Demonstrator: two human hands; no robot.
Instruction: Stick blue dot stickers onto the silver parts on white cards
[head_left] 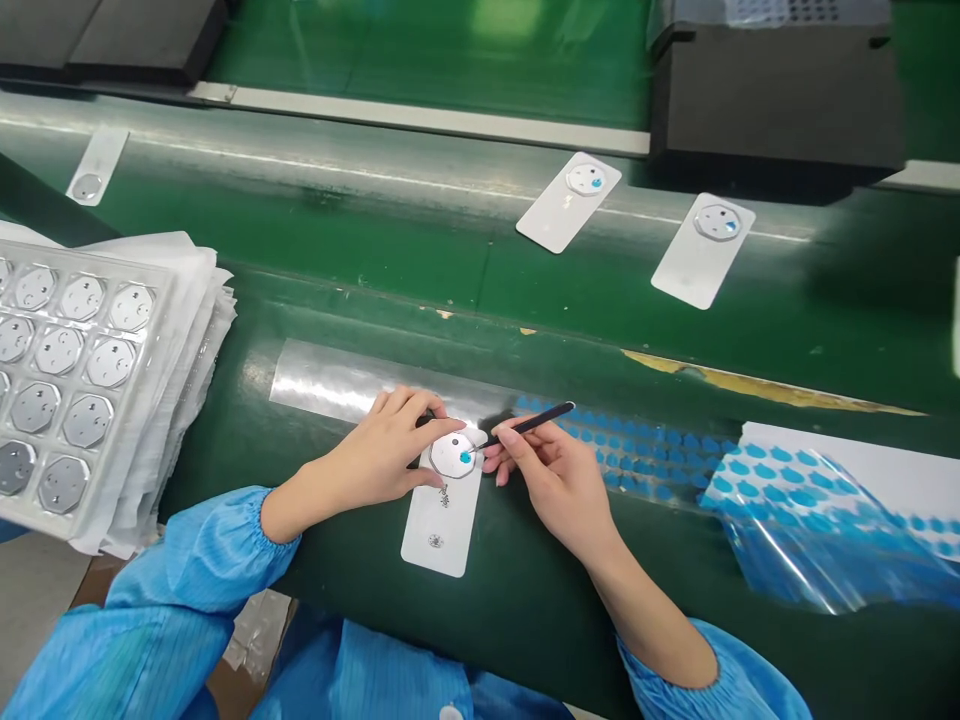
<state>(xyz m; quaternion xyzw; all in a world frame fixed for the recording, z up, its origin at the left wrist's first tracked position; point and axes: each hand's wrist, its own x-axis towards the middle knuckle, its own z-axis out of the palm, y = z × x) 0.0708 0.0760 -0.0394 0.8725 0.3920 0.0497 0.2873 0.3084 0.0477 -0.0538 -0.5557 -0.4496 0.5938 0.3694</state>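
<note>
A white rounded card [442, 540] lies on the green bench in front of me, with a round silver-edged disc [444, 455] at its upper end. On the disc sits a small blue film dot [466, 458]. My left hand [386, 450] has its thumb and fingers curled around the disc's left and upper edge, holding the card. In my right hand [559, 475] is a pair of black tweezers [534, 420], pinched between thumb and fingers. Their fine tip points at the blue dot and appears to touch it.
Clear film with rows of blue dots [645, 455] lies right, beside a blue-dotted sheet [795, 500]. Stacked trays of silver discs [82, 360] stand left. Similar cards [568, 203] [703, 250] [98, 165] lie beyond. Black boxes [776, 110] stand on the far green surface.
</note>
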